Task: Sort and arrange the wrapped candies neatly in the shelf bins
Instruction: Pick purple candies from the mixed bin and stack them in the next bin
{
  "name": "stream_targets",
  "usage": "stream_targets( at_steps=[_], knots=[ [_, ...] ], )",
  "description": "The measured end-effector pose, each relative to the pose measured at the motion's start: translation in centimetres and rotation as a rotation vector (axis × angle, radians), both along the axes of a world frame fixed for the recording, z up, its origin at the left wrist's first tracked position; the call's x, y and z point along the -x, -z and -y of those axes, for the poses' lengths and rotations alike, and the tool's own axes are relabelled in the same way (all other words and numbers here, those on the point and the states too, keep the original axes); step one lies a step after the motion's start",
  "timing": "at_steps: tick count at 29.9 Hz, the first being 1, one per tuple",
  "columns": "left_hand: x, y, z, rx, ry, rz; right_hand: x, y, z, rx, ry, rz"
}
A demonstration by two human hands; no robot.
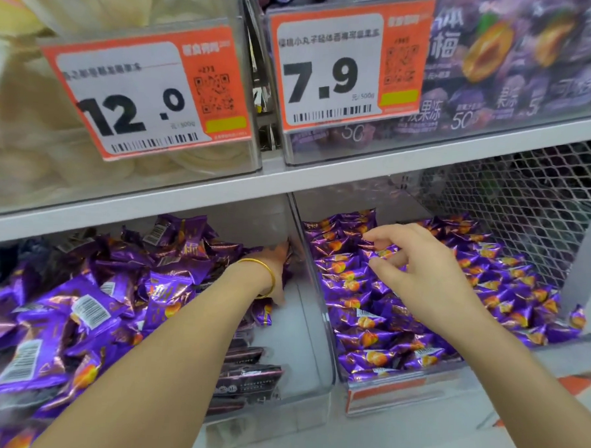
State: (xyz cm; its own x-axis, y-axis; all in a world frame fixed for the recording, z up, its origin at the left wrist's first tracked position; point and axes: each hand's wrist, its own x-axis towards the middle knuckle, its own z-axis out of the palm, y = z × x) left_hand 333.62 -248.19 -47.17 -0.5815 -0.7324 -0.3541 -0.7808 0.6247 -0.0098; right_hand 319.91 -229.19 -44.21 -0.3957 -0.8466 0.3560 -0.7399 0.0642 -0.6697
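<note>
Purple candies [377, 331] are heaped in both bins [315, 344]. The left hand [278, 257] is buried among them, grip unseen; the right hand [419, 261] is held half-open, empty, just above.

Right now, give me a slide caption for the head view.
Left hand reaches deep into the left bin; right hand hovers over purple wrapped candies in the right bin.

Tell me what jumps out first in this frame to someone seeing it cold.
Two big orange price tags, 12.0 upper left and 7.9 upper centre, dominate the top shelf. Below, shiny purple wrapped candies fill the clear bins, with the left hand deep in the left bin and the right hand hovering over the right one.
</note>
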Motion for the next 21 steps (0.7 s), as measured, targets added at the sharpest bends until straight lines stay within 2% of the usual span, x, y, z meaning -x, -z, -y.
stream_targets(
  at_steps=[5, 10, 13, 15, 17, 19, 21],
  knots=[
    [-0.8, -0.8, -0.7, -0.056, 0.094, 0.05, -0.2, 0.1, 0.1, -0.009, 0.003, -0.001],
    [-2.1, -2.1, -3.3, -0.096, 0.289, 0.13, -0.7, 0.1, 0.5, -0.012, -0.007, 0.0],
    [-3.4, -3.2, -4.7, -0.194, 0.37, 0.136, -1.0, 0.0, 0.7, -0.005, -0.009, -0.009],
    [-4.4, -4.5, -4.8, -0.315, 0.338, 0.055, -1.1, 0.0, 0.8, -0.004, -0.013, -0.013],
    [-5.1, -5.7, -4.4, -0.37, 0.259, -0.159, -1.1, -0.1, 0.8, -0.006, -0.014, -0.016],
    [-5.3, -6.0, -3.8, -0.294, 0.149, -0.385, -1.1, -0.1, 0.8, -0.009, -0.013, -0.02],
    [-4.9, -5.7, -3.1, -0.121, 0.097, -0.401, -1.2, -0.1, 0.9, -0.013, -0.012, -0.028]
  ],
)
